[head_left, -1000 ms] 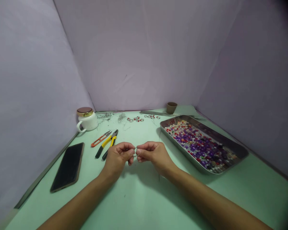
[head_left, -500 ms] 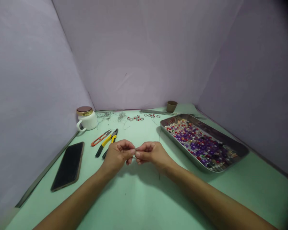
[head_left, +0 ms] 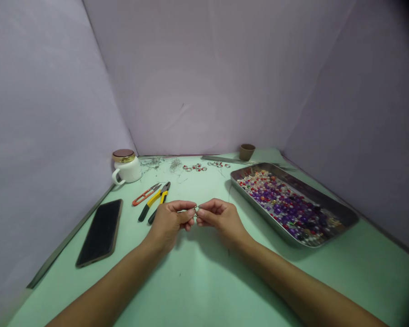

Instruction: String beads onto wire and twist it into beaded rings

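Between my fingertips, above the middle of the table, is a small piece of beaded wire [head_left: 196, 213], mostly covered by the fingers. My left hand [head_left: 168, 222] pinches its left side with thumb and forefinger. From the right, my right hand [head_left: 224, 221] pinches the other side, its fingertips almost meeting the left ones. Pliers [head_left: 155, 198] with yellow and black handles lie just beyond my left hand, partly behind it. Next to them are orange thread snips [head_left: 145, 194]. Small rings of clear and red beads [head_left: 195, 167] lie farther back.
A metal tray [head_left: 259, 206] of mixed beads stands on the right. On the left are a phone [head_left: 100, 234] and a lidded white mug [head_left: 129, 170]. Tangled wire [head_left: 175, 165], thin straight wires [head_left: 221, 159] and a brown cup [head_left: 247, 152] sit along the back wall.
My fingertips have drawn slightly apart, so more of the beaded wire shows between them. The whole view has shifted a little; the things on the table look unmoved.
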Demonstrator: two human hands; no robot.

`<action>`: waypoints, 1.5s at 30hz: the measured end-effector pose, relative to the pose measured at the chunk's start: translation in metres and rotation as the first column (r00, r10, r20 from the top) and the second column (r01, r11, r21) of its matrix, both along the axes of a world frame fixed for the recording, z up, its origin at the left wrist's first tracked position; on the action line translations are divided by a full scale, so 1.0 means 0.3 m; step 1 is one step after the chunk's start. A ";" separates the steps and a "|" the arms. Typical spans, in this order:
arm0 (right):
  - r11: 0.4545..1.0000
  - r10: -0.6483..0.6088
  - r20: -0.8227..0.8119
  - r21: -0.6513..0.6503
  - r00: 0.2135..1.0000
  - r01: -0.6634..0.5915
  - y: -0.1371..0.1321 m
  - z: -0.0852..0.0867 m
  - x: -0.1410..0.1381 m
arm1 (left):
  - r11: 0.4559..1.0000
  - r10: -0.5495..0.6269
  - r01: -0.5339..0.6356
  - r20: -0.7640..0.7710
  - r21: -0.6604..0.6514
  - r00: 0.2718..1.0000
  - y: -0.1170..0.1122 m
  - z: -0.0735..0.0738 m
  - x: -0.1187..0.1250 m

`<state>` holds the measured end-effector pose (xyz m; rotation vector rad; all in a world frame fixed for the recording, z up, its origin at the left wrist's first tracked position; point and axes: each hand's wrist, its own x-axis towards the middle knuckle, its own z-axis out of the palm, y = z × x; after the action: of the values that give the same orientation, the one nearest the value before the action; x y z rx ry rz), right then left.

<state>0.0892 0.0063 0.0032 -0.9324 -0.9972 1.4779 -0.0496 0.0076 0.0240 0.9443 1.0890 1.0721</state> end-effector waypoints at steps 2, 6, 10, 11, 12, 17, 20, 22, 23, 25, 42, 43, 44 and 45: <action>1.000 0.008 0.026 -0.004 1.000 -0.008 -0.003 0.007 0.000 | 0.999 0.004 -0.002 -0.053 0.044 0.999 -0.004 -0.002 0.003; 0.998 0.055 0.093 -0.012 0.994 -0.054 0.001 0.012 0.005 | 0.989 -0.005 0.029 -0.172 0.143 0.985 -0.008 -0.004 0.004; 0.999 0.048 0.145 -0.013 0.988 -0.047 0.006 0.013 0.008 | 0.990 -0.007 0.038 -0.215 0.137 0.977 -0.006 0.000 0.005; 0.999 0.043 0.158 -0.003 0.986 -0.043 0.006 0.013 0.008 | 0.990 -0.013 0.042 -0.217 0.131 0.976 -0.005 0.001 0.006; 0.999 0.040 0.177 0.011 0.983 -0.042 0.005 0.014 0.008 | 0.991 -0.021 0.049 -0.219 0.127 0.976 -0.004 0.002 0.007; 0.995 0.017 0.296 0.088 0.955 -0.045 0.000 0.010 0.006 | 0.991 -0.050 0.079 -0.258 0.104 0.965 -0.001 -0.007 0.010; 0.992 -0.002 0.309 0.119 0.951 -0.036 0.002 -0.005 0.003 | 0.992 -0.062 0.085 -0.237 0.090 0.970 0.003 -0.017 0.012; 0.992 -0.013 0.283 0.122 0.959 -0.023 0.005 -0.014 0.000 | 0.993 -0.068 0.085 -0.202 0.076 0.977 0.004 -0.020 0.014; 0.993 -0.013 0.261 0.115 0.965 -0.017 0.006 -0.017 -0.003 | 0.995 -0.065 0.078 -0.183 0.065 0.981 0.005 -0.020 0.015; 0.996 -0.008 0.210 0.088 0.978 -0.011 0.004 -0.016 -0.007 | 0.997 -0.059 0.064 -0.137 0.033 0.989 0.004 -0.019 0.017; 0.999 0.010 0.093 0.050 0.996 -0.015 0.007 -0.005 -0.002 | 0.991 -0.127 0.133 0.147 -0.030 0.981 0.011 -0.028 0.010; 0.998 0.000 0.109 0.063 0.994 -0.007 0.006 -0.005 -0.002 | 0.991 -0.123 0.129 0.140 -0.034 0.982 0.010 -0.027 0.010; 0.997 -0.011 0.125 0.076 0.992 0.001 0.006 -0.006 -0.002 | 0.991 -0.119 0.125 0.134 -0.041 0.984 0.010 -0.025 0.011; 0.996 -0.018 0.144 0.088 0.989 0.005 0.006 -0.007 -0.003 | 0.991 -0.116 0.123 0.129 -0.050 0.985 0.009 -0.024 0.012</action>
<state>0.0884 0.0081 0.0011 -0.9912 -1.1504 1.3608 -0.0462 0.0104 0.0168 0.8733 0.9433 0.9833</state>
